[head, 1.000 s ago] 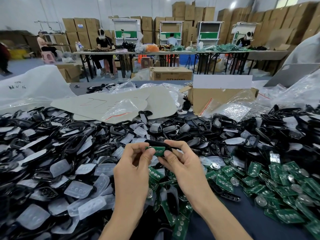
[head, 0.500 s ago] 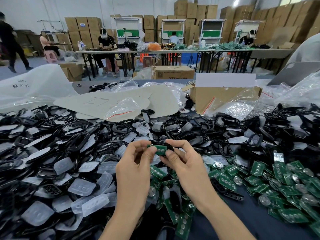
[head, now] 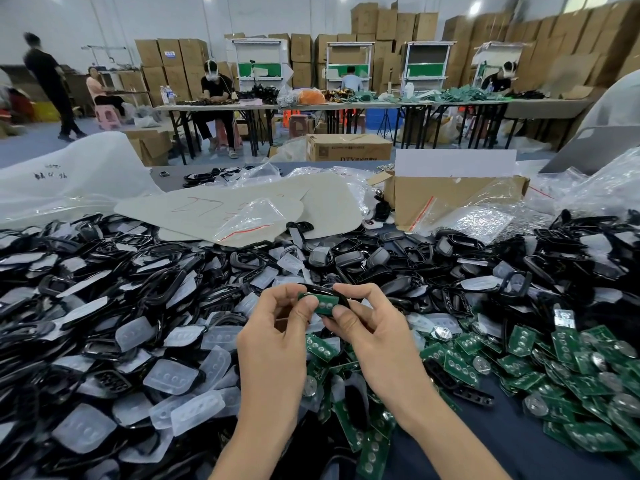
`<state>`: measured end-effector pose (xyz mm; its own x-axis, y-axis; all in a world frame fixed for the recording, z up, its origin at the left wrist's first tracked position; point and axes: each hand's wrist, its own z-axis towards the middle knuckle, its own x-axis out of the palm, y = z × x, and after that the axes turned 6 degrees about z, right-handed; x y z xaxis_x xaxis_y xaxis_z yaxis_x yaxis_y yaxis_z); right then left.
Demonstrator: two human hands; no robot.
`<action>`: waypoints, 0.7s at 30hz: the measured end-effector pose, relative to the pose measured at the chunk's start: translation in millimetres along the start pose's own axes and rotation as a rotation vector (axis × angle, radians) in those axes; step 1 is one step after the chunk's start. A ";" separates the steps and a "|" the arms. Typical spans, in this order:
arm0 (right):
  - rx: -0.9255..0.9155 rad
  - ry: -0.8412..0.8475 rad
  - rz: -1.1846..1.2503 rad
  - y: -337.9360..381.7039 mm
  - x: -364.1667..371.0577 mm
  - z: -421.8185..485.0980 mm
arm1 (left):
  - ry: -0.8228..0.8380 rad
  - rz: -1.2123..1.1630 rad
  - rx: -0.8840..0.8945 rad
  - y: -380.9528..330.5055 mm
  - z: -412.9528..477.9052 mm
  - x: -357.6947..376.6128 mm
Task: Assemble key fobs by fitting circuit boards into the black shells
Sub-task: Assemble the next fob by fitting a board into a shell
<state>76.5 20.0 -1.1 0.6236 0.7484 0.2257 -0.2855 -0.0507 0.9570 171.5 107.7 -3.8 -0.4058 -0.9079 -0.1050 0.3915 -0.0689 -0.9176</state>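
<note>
Above the middle of the table both hands hold one black shell (head: 327, 292) with a green circuit board (head: 323, 304) lying in it. My left hand (head: 277, 337) pinches the shell's left end with thumb and fingers. My right hand (head: 375, 336) pinches the right end, its thumb pressing on the board. A heap of loose green circuit boards (head: 568, 368) covers the right of the table. Black shells (head: 166, 289) and clear rubber button pads (head: 173, 375) are piled across the left and the back.
A cardboard box (head: 443, 199) and clear plastic bags (head: 485, 221) stand behind the pile at the right. Flat grey card sheets (head: 214, 209) lie at the back centre. A white bag (head: 69, 178) is at the far left. People sit at tables beyond.
Both hands stay on the shell and board, with only slight finger shifts. In the background a person has walked in from the left.
</note>
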 end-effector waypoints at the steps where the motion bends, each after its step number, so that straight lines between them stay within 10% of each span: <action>1: -0.004 -0.004 0.002 0.2 0.3 0.0 | -0.010 0.033 0.014 0.0 -0.4 0.2; 21: 0.015 -0.022 0.002 3.3 1.2 1.0 | 0.037 0.005 -0.068 -0.3 1.1 -0.8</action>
<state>77.0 20.1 2.6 0.6388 0.7339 0.2309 -0.2755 -0.0620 0.9593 172.6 108.0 -3.0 -0.4349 -0.8921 -0.1224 0.3374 -0.0355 -0.9407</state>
